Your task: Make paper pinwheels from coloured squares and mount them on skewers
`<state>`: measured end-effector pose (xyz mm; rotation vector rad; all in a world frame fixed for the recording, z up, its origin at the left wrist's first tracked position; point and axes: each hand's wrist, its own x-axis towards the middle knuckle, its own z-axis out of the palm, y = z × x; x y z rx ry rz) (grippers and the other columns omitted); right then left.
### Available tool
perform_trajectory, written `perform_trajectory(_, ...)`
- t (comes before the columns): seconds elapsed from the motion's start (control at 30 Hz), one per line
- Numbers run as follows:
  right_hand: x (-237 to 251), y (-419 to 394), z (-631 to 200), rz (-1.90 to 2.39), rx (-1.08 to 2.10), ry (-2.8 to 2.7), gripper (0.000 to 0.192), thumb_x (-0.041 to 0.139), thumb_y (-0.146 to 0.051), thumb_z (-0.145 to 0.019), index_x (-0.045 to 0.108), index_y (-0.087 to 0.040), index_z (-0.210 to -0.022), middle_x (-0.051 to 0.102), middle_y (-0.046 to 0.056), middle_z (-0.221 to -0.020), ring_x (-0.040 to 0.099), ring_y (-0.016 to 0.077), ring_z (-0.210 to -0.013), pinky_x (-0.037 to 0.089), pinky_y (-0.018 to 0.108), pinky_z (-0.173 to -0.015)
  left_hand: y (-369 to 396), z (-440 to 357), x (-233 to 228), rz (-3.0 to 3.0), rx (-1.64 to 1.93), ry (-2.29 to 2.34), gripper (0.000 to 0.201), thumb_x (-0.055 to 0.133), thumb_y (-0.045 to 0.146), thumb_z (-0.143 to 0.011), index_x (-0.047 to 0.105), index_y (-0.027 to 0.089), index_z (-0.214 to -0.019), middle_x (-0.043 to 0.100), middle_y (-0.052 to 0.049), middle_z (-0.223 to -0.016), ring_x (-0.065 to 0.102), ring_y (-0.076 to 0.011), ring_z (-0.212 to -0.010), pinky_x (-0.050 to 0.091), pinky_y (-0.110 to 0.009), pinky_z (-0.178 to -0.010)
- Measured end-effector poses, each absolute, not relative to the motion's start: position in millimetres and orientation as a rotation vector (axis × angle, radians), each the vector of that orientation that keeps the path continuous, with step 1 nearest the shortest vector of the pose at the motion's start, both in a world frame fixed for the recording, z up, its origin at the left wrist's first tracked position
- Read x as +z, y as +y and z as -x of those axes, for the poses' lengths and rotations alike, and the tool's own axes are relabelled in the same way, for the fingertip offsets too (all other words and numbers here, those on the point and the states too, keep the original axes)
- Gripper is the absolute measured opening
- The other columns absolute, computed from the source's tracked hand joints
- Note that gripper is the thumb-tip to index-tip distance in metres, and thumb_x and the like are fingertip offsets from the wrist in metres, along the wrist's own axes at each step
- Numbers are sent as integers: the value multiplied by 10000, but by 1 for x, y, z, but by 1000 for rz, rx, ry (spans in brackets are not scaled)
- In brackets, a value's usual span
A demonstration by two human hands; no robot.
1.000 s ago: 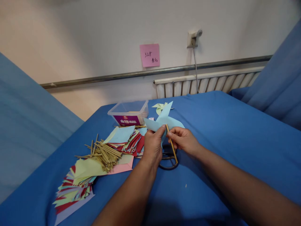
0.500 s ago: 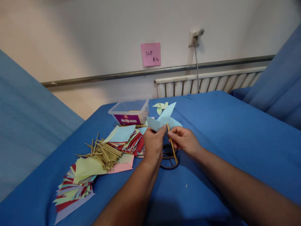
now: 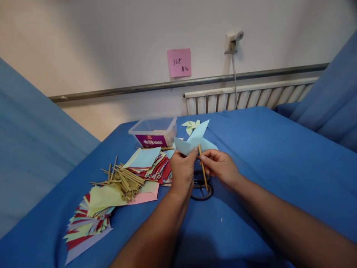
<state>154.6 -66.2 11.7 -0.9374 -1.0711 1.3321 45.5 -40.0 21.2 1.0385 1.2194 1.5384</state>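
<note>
My left hand [image 3: 182, 167] is closed on a light blue paper pinwheel [image 3: 198, 134], its thumb pressed near the centre. Between the fingertips of my right hand [image 3: 219, 165] is a thin tan stick [image 3: 204, 169]. The stick's upper end lies against the pinwheel by my left thumb; whether it is fixed there I cannot tell. Black-handled scissors [image 3: 202, 197] lie on the blue cloth below the stick, their blades hidden by my left hand. Behind the blue pinwheel rests a pale green pinwheel [image 3: 190, 126].
On the left are a pile of tan sticks [image 3: 128, 182], a stack of coloured paper squares [image 3: 152, 163] and a fanned paper stack [image 3: 89, 219]. A clear plastic box [image 3: 153, 134] stands behind them. The blue-covered table [image 3: 264, 149] reaches toward a radiator [image 3: 251, 95].
The stick's lower end has shifted slightly left and up. My right hand has moved a little to the right. My left hand keeps its hold on the pinwheel.
</note>
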Motion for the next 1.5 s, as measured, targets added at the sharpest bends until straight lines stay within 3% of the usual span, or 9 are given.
perform_trajectory(0.33,8,-67,-153,926,1372,-1002,354,759,-488,-678,582,-185,-723,640,-18,-625,463,58,-405,297,177,-352,-40,-45,21,-1080,1541,1232,335,799,346,-548,673,115,-755,672,-32,-710,563,-133,-599,437,-248,-584)
perform_trajectory(1.2,7,-67,-151,986,1319,-1026,366,770,-480,-649,545,-194,-686,545,-59,-496,450,69,-382,302,181,-338,-44,-45,24,-1152,1533,1312,254,783,321,-562,640,137,-662,605,12,-610,502,-109,-559,382,-216,-526)
perform_trajectory(1.5,3,-66,-150,939,1355,-986,368,752,-512,-683,580,-189,-726,560,-56,-494,459,72,-390,355,191,-374,-46,-45,25,-1136,1529,1295,262,784,341,-570,644,144,-670,614,7,-614,512,-109,-545,388,-223,-528)
